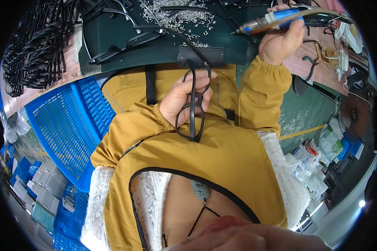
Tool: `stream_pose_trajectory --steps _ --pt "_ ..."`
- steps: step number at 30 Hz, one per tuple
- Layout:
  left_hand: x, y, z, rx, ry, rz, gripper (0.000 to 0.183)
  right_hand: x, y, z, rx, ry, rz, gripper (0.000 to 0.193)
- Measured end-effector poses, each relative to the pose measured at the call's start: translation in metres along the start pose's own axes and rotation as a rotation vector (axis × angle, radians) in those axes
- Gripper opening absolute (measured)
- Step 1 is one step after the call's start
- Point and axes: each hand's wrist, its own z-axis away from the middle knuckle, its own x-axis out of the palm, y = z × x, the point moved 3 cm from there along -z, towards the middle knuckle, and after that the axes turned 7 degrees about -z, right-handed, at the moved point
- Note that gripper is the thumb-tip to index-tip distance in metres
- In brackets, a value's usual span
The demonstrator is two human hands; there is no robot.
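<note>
A black eyeglass frame (pixel 202 124) hangs in front of my apron, held in the closed fingers of my left hand (pixel 174 100). One of its temple arms runs up toward the table edge. My right hand (pixel 276 47) is wrapped round a pen-shaped power screwdriver (pixel 257 24) with a blue and clear body and a hose at its back end. Its thin tip points left over the dark green mat (pixel 125 67). Small silver screw-like pieces (pixel 197 21) lie scattered in a pile there. A dark block (pixel 215 55) sits at the table's near edge, just beyond the left hand.
Many black eyeglass frames (pixel 42 54) are stacked on the left of the table; more frames (pixel 142 37) lie on the mat. Below left stands a blue plastic crate (pixel 60 121). At right are a fan (pixel 356 115), plastic bags (pixel 310 167) and loose parts (pixel 333 52).
</note>
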Motion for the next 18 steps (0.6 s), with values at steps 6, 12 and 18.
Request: stream_pose_trajectory --steps 6,12,18 --pt "0.003 -0.008 -0.012 0.077 -0.066 0.106 0.023 0.057 -0.024 0.028 0.585 -0.448 -0.848 0.045" --pt "0.001 -0.008 -0.013 0.081 -0.035 0.111 0.023 0.051 -0.046 0.079 0.548 -0.279 -0.679 0.040" --pt "0.001 -0.007 -0.012 0.058 -0.027 0.119 0.024 0.059 -0.051 0.084 0.599 -0.282 -0.608 0.039"
